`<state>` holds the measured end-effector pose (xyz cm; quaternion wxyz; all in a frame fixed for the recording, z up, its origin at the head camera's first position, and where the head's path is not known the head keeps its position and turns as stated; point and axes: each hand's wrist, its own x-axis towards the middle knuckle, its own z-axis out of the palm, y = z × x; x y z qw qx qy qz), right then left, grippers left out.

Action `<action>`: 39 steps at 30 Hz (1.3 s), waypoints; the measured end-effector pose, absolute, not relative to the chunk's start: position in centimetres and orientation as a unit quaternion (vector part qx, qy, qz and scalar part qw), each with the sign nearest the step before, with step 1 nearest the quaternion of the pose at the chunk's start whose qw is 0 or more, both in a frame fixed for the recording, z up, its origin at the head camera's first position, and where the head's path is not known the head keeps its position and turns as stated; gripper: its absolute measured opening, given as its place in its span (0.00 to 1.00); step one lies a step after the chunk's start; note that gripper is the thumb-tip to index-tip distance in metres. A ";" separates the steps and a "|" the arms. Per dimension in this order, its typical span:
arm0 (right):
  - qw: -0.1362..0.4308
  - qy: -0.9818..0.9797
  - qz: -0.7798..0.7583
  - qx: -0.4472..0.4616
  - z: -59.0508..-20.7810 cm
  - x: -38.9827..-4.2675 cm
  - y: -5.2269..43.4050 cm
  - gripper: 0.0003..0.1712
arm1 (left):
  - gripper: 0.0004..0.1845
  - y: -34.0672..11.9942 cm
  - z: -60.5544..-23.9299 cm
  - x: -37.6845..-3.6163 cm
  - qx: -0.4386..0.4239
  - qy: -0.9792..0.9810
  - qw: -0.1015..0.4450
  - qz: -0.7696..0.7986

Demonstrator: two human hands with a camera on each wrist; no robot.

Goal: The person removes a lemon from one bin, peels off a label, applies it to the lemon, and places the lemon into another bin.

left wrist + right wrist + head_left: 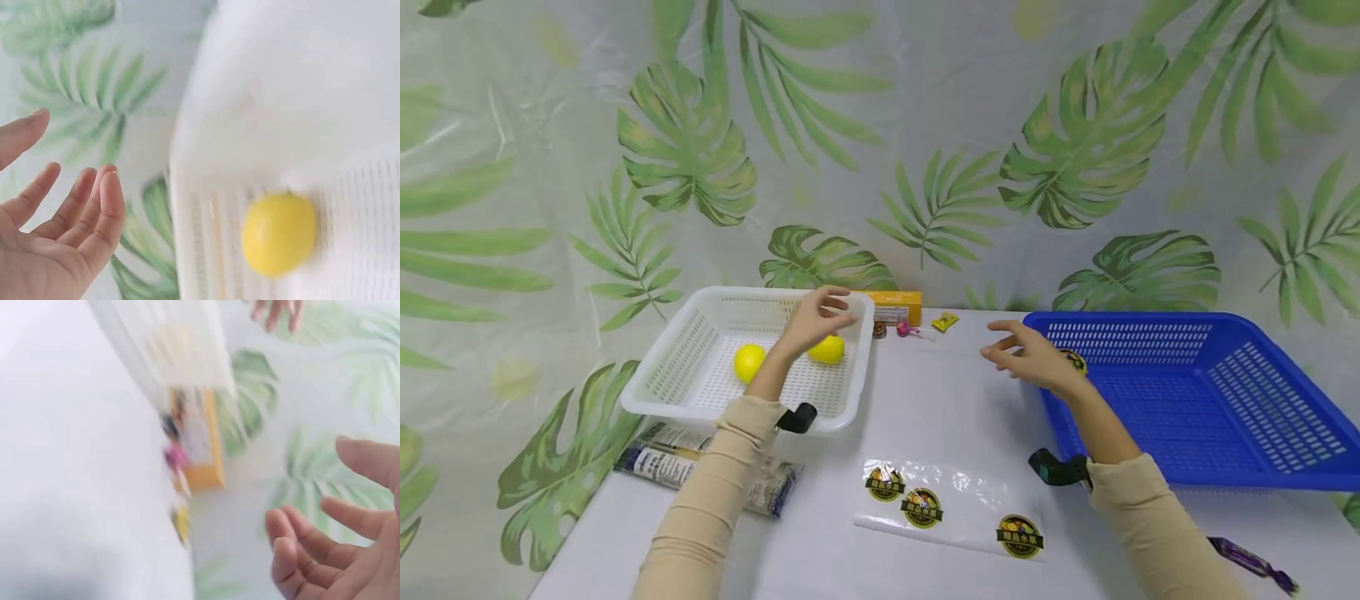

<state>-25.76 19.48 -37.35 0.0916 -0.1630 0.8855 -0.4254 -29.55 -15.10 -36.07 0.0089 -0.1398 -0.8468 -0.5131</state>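
Observation:
My left hand (817, 321) hovers over the right part of a white plastic basket (658, 362), its fingers loosely bent and holding nothing. Two yellow lemons lie in that basket: one lemon (748, 362) left of my wrist, another lemon (827, 351) just below the fingers. The left wrist view shows one lemon (279, 234) apart from the relaxed fingers (103, 215). Beside the left edge of a blue plastic basket (1172, 417), my right hand (1033, 358) is raised with nothing in it. A round dark-and-gold sticker (1073, 360) shows partly behind that hand.
A clear bag (951, 508) with round labels lies at the front middle. Dark printed packets (658, 467) sit below the white basket. Along the back are an orange box (902, 307), a pink lollipop (906, 330) and a yellow candy (945, 321). A purple-wrapped stick (1251, 560) lies front right.

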 end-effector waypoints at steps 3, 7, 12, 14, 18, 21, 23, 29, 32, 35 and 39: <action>0.101 0.867 -0.461 -0.161 -38.7 -26.0 16.3 0.38 | 0.27 -17.9 -36.3 -31.6 -0.094 -0.855 -0.011 -0.510; 0.118 0.834 -0.515 -0.156 -40.5 -26.2 12.0 0.41 | 0.30 -20.0 -37.1 -33.3 -0.048 -0.865 -0.043 -0.498; 0.131 0.787 -0.586 -0.143 -42.5 -26.4 7.5 0.41 | 0.31 -20.3 -38.3 -34.4 -0.013 -0.874 -0.080 -0.479; 0.138 0.774 -0.602 -0.142 -43.1 -26.3 6.1 0.41 | 0.32 -20.1 -38.8 -34.7 -0.007 -0.880 -0.095 -0.466; 0.151 0.758 -0.616 -0.153 -44.1 -26.1 4.1 0.42 | 0.33 -19.6 -39.8 -35.1 0.003 -0.888 -0.110 -0.447; 0.159 0.753 -0.619 -0.157 -43.6 -25.3 3.2 0.44 | 0.34 -19.3 -40.4 -35.2 0.021 -0.883 -0.119 -0.453; 0.157 0.751 -0.623 -0.152 -43.8 -25.2 2.8 0.45 | 0.34 -19.2 -40.8 -35.3 0.029 -0.881 -0.126 -0.455; 0.155 0.742 -0.635 -0.148 -43.6 -24.6 2.4 0.45 | 0.32 -19.1 -42.2 -35.4 0.040 -0.878 -0.151 -0.453; 0.161 0.744 -0.630 -0.154 -42.4 -23.8 2.5 0.44 | 0.30 -19.0 -42.8 -35.4 0.047 -0.868 -0.170 -0.464; 0.162 0.747 -0.626 -0.154 -41.9 -23.3 2.5 0.44 | 0.28 -18.9 -43.1 -35.4 0.046 -0.865 -0.174 -0.468; 0.158 0.747 -0.627 -0.152 -41.6 -23.1 2.6 0.43 | 0.28 -18.8 -43.1 -35.3 0.038 -0.863 -0.183 -0.470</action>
